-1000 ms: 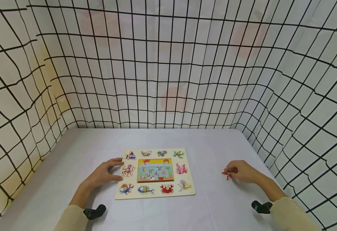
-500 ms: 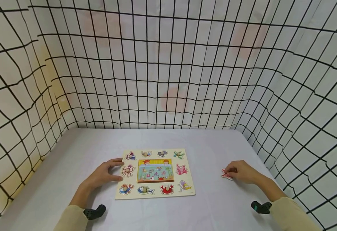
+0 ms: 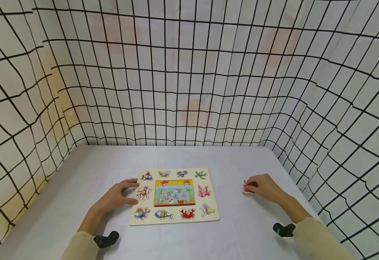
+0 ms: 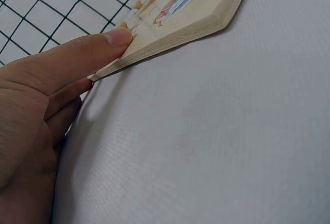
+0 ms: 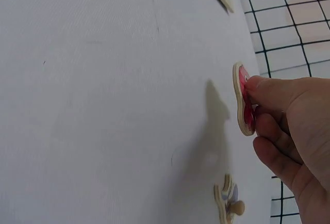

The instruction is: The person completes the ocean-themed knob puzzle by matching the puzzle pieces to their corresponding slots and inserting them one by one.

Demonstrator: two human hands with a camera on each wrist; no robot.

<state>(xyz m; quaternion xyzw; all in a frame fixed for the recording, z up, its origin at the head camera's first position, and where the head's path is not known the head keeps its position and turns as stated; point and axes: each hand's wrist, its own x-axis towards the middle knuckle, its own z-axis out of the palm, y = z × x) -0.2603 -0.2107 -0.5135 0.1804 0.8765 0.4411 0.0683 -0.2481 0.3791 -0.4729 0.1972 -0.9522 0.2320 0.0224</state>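
Note:
In the head view, a cream puzzle board (image 3: 176,221) lies flat, with sea-animal pictures around a central aquarium picture. My left hand (image 3: 116,195) rests at its left edge, thumb and fingers spread. The left wrist view shows the thumb (image 4: 119,37) touching the board's edge (image 4: 206,25). Right of the board, my right hand (image 3: 265,186) pinches a pink puzzle piece (image 3: 246,187). In the right wrist view this pink puzzle piece (image 5: 242,100) is held on edge above the cloth, gripped by thumb and fingers. Pink (image 3: 204,191) and yellow-purple fish pictures (image 3: 207,208) on the board show no knob.
Another wooden piece with a knob (image 5: 229,203) appears low in the right wrist view; the head view does not show it. White cloth (image 3: 231,231) covers the table. White walls with black grid lines (image 3: 189,90) enclose the back and sides.
My right hand has moved left and slightly away from me, carrying the pink puzzle piece, which is now tilted up. The left hand and board have stayed in place.

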